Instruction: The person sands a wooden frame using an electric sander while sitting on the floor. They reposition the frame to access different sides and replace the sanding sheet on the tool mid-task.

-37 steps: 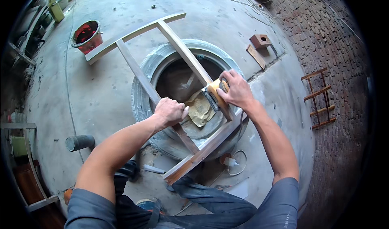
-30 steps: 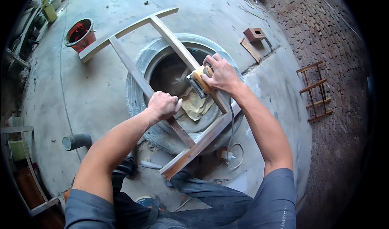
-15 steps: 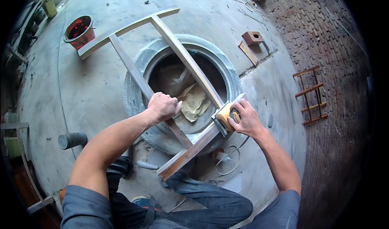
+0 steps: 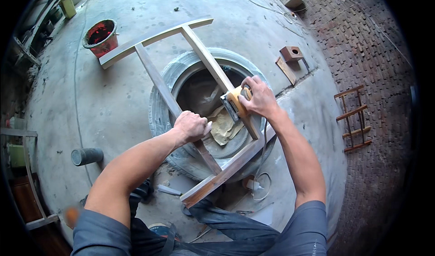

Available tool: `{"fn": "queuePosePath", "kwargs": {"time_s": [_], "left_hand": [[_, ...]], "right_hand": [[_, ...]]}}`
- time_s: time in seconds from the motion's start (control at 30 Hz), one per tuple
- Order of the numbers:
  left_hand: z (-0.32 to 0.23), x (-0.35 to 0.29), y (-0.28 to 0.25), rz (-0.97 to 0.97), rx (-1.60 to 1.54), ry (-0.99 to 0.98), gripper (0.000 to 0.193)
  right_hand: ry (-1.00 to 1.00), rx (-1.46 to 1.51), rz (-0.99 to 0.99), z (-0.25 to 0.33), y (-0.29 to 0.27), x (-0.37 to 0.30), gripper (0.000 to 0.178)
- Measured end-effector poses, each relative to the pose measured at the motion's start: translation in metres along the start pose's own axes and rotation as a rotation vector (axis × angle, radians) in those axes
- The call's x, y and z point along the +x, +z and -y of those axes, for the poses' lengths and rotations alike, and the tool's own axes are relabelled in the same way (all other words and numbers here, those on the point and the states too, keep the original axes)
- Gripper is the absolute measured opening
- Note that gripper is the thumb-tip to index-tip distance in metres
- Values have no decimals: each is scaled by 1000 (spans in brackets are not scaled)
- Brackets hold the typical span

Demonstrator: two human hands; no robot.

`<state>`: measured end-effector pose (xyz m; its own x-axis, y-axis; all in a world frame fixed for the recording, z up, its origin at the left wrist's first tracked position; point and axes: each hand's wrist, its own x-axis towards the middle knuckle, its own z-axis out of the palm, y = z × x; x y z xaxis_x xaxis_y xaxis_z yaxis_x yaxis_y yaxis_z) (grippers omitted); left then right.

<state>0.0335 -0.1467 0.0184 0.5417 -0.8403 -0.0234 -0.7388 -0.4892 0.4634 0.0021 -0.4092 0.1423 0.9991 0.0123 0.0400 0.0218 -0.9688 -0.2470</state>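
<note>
A wooden frame [image 4: 156,77] of two long bars joined by two crossbars lies over a big grey tyre [image 4: 158,106]. My left hand [image 4: 191,125] is closed round the frame's left crossbar, thumb pointing right. In my right hand [image 4: 261,97] is a yellow electric sander [image 4: 234,102], gripped from above and tilted on the right crossbar [image 4: 208,61]. Its cord [image 4: 264,151] runs down past the near bar [image 4: 226,170]. Inside the tyre's opening, crumpled brownish paper [image 4: 224,128] shows between the crossbars.
A red bucket [image 4: 100,40] stands by the frame's far left end. To the left lies a dark cylinder [image 4: 87,156]. Right of the tyre are a wooden box with a hole [image 4: 291,53] and a small ladder-like wooden frame [image 4: 353,115] on bricks. My legs are close below.
My right hand has moved the sander up and left, off the near bar's joint onto the right crossbar. My left hand keeps its grip. The whole view has shifted slightly.
</note>
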Motion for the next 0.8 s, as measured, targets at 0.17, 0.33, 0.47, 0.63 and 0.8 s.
{"fn": "queuePosePath", "kwargs": {"time_s": [0.17,0.33,0.47,0.63,0.8], "left_hand": [[2,-2,2,-23,-1,14,53],[1,-1,8,-48,-2,19,53],[-1,-2,6,-22,-2,14,52],[-1,-1,4,-23,8,12,52],[-1,-1,0,-15,7,7,53]], "right_hand": [[-38,-17,6,-14,-7,-64,34],[3,-9,28,-14,-18,-93,34],[-15,-13,-16,-11,-6,-51,35],[-26,-15,-35,-2,7,25,36],[23,-7,-36,6,12,49,37]]}}
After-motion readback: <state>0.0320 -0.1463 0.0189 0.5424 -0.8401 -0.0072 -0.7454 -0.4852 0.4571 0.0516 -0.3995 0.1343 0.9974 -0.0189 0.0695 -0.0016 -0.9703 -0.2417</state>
